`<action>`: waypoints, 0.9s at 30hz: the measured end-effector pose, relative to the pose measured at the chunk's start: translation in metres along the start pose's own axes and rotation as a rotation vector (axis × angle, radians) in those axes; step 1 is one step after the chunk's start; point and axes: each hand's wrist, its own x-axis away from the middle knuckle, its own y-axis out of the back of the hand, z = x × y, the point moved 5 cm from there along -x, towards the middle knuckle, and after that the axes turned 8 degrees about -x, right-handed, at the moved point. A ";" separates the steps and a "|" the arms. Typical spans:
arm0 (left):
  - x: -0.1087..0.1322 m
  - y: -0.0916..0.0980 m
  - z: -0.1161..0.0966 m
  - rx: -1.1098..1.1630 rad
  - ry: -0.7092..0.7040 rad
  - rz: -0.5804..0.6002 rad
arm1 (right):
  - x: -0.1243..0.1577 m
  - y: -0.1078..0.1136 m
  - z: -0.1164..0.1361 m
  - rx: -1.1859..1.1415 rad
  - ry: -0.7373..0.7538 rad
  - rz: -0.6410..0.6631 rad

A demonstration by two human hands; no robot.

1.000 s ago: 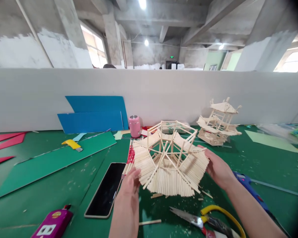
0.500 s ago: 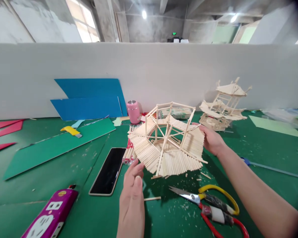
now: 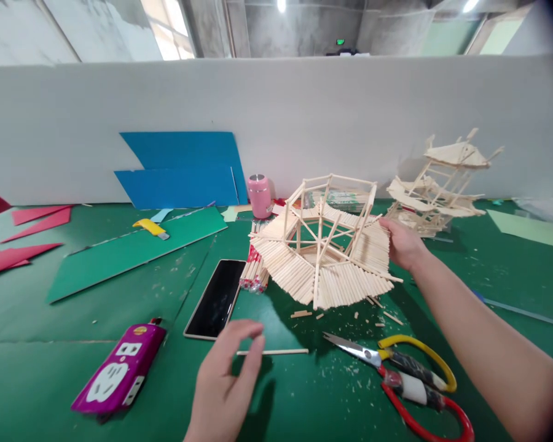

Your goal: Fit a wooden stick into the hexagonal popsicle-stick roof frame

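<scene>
My right hand [image 3: 403, 244] grips the right edge of a wooden-stick roof model [image 3: 325, 245] and holds it tilted just above the green table. My left hand [image 3: 225, 380] is low in the middle, thumb and forefinger pinched at the left end of a single thin stick [image 3: 276, 352] that lies on the table. A bundle of sticks with a red band [image 3: 254, 273] lies under the model's left edge. Red and yellow scissors [image 3: 399, 377] lie right of the stick.
A black phone [image 3: 216, 298] and a purple power strip [image 3: 118, 374] lie left of my left hand. A second stick pagoda [image 3: 442, 184] stands at the back right. A pink cup [image 3: 259, 195], blue boards [image 3: 182, 169], green card [image 3: 133, 252], a yellow cutter [image 3: 151, 228] and red card pieces [image 3: 18, 245] sit further left.
My left hand let go of the roof model and dropped down to the loose stick. The right hand kept the model and lifted it a little toward the back right.
</scene>
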 end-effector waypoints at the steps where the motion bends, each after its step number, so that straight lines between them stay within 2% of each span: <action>1: 0.002 -0.004 -0.005 -0.077 -0.129 0.056 | -0.001 0.001 0.001 0.020 0.001 -0.005; 4: 0.008 -0.021 -0.015 -0.267 -0.454 0.210 | 0.002 0.013 0.005 0.092 0.025 -0.065; 6: 0.010 -0.034 -0.016 -0.380 -0.574 0.274 | 0.011 0.027 0.010 0.147 0.072 -0.149; 8: 0.012 -0.044 -0.012 -0.488 -0.632 0.275 | 0.027 0.042 0.018 0.206 0.152 -0.245; 10: 0.013 -0.052 -0.007 -0.580 -0.661 0.219 | 0.049 0.052 0.024 0.270 0.239 -0.307; 11: 0.014 -0.056 -0.005 -0.620 -0.675 0.191 | 0.062 0.055 0.026 0.302 0.271 -0.315; 15: 0.019 -0.068 0.004 -0.741 -0.753 0.221 | 0.109 0.056 0.016 0.445 0.318 -0.286; 18: 0.018 -0.071 0.008 -0.751 -0.750 0.262 | 0.137 0.053 -0.004 0.527 0.288 -0.251; 22: 0.011 -0.073 0.016 -0.760 -0.653 0.329 | 0.159 0.041 -0.029 0.638 0.267 -0.167; 24: 0.006 -0.073 0.017 -0.765 -0.613 0.331 | 0.167 0.031 -0.034 0.732 0.319 -0.097; 27: 0.002 -0.075 0.019 -0.755 -0.567 0.338 | 0.179 0.013 -0.029 0.855 0.497 -0.015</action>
